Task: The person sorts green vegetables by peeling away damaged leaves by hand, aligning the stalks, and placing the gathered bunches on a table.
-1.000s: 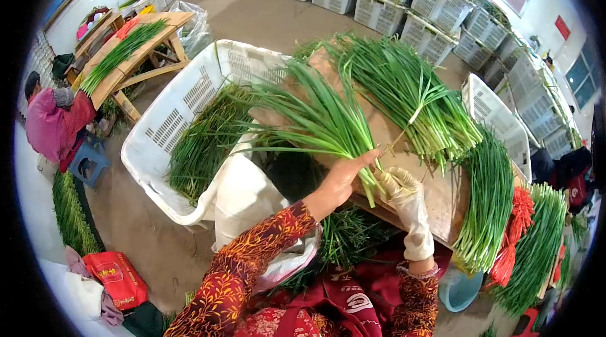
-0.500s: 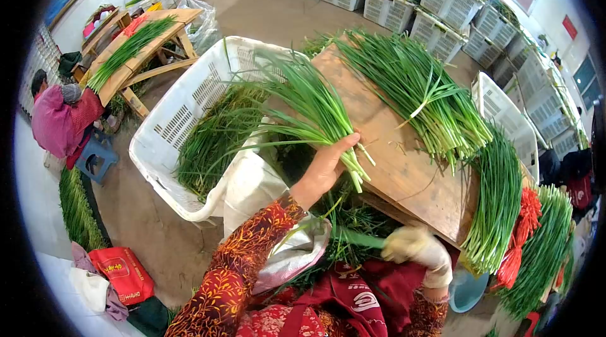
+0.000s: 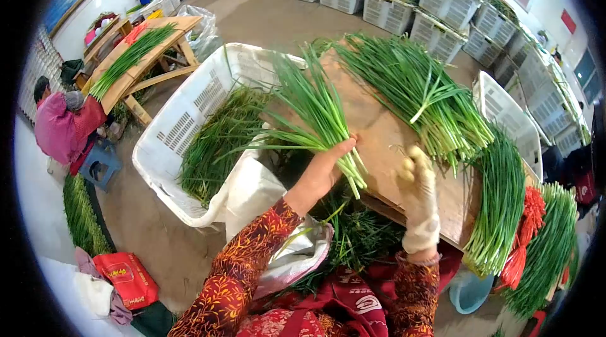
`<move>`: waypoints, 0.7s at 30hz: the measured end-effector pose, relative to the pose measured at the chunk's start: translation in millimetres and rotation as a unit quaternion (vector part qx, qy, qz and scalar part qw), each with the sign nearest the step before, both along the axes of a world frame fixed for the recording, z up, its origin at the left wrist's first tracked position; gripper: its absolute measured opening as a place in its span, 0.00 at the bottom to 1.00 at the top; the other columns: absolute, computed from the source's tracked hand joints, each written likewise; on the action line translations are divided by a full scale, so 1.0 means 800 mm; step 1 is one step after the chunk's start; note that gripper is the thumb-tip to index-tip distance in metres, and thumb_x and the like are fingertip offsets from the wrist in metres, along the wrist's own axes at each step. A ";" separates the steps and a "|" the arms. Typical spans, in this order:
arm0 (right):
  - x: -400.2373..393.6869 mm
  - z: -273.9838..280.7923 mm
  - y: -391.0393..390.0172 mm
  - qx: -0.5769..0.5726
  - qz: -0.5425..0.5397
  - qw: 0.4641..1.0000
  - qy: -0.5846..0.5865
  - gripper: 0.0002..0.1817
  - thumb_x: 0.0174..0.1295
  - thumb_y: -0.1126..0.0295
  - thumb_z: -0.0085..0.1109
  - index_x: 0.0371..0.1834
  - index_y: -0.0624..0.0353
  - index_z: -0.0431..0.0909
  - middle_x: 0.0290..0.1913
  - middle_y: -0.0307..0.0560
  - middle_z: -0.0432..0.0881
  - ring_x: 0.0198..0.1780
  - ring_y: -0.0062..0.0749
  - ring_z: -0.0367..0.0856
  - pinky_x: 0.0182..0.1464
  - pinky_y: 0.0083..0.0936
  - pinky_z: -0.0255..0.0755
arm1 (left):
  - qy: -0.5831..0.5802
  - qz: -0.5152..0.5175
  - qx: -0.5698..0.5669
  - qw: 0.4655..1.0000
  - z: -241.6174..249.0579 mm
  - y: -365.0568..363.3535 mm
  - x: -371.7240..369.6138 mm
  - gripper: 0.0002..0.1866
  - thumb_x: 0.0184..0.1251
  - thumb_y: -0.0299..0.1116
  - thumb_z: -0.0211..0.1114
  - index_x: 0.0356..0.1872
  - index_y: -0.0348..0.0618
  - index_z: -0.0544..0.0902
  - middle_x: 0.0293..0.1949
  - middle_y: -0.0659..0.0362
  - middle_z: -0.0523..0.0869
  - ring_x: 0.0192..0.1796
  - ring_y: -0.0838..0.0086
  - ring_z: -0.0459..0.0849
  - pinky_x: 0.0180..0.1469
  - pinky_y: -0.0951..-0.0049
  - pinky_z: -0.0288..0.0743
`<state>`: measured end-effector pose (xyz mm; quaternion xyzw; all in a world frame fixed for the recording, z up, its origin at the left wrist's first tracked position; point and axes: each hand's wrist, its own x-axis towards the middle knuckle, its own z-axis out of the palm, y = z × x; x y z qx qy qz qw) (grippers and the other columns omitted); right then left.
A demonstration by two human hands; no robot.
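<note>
My left hand (image 3: 325, 169) is closed around a bunch of green chives (image 3: 310, 109), its pale stem ends sticking out past the thumb and the leaves fanning up and left. My right hand (image 3: 416, 188), in a pale glove, is raised over the wooden board (image 3: 379, 135). Its fingers are loosely bent and apart from the thumb, and nothing shows in them. A large pile of chives (image 3: 416, 97) lies across the far side of the board, just beyond the right hand. Another neat row of chives (image 3: 499, 204) rests along the board's right edge.
A white crate (image 3: 180, 128) with loose chives stands left of the board. Below hang a white sack (image 3: 293, 258) and loose leaves (image 3: 353, 236). Red ties (image 3: 525, 236) and a blue bucket (image 3: 470, 289) are at right. A person (image 3: 66, 119) sits at another table (image 3: 148, 53).
My right hand has risen from low near my apron to over the board; the blurred green strip beside it is no longer seen. The left hand still grips the chives, now more upright.
</note>
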<state>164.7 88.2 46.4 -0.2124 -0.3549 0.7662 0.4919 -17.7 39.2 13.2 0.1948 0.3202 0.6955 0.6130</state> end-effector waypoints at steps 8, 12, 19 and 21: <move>0.146 -0.007 -0.002 0.302 0.133 0.609 -0.721 0.17 0.57 0.55 0.54 0.35 0.57 0.80 0.25 0.50 0.80 0.27 0.34 0.80 0.31 0.25 0.72 | -0.043 0.044 0.041 0.997 -0.004 0.007 -0.028 0.10 0.60 0.29 0.59 0.42 0.41 0.74 0.35 0.61 0.79 0.34 0.75 0.80 0.42 0.68 0.78; 0.113 0.046 0.018 0.261 -0.120 0.620 -0.731 0.17 0.58 0.55 0.52 0.37 0.59 0.78 0.24 0.46 0.80 0.26 0.31 0.78 0.32 0.25 0.70 | -0.053 0.042 0.013 0.998 0.006 0.008 -0.006 0.11 0.60 0.30 0.59 0.43 0.42 0.73 0.31 0.63 0.76 0.29 0.79 0.74 0.32 0.73 0.72; 0.086 0.019 0.039 0.262 -0.154 0.687 -0.660 0.17 0.57 0.55 0.55 0.32 0.60 0.79 0.24 0.50 0.79 0.26 0.33 0.76 0.30 0.25 0.68 | -0.050 -0.018 -0.044 0.998 -0.002 0.005 0.036 0.10 0.58 0.30 0.62 0.39 0.42 0.73 0.31 0.62 0.77 0.28 0.79 0.73 0.29 0.75 0.71; 0.076 0.008 0.034 0.272 -0.114 0.749 -0.593 0.12 0.59 0.63 0.56 0.31 0.63 0.78 0.20 0.37 0.75 0.22 0.16 0.69 0.25 0.17 0.64 | -0.040 -0.036 -0.038 0.998 0.003 0.009 0.043 0.11 0.57 0.29 0.63 0.39 0.42 0.74 0.33 0.62 0.78 0.29 0.79 0.75 0.30 0.74 0.74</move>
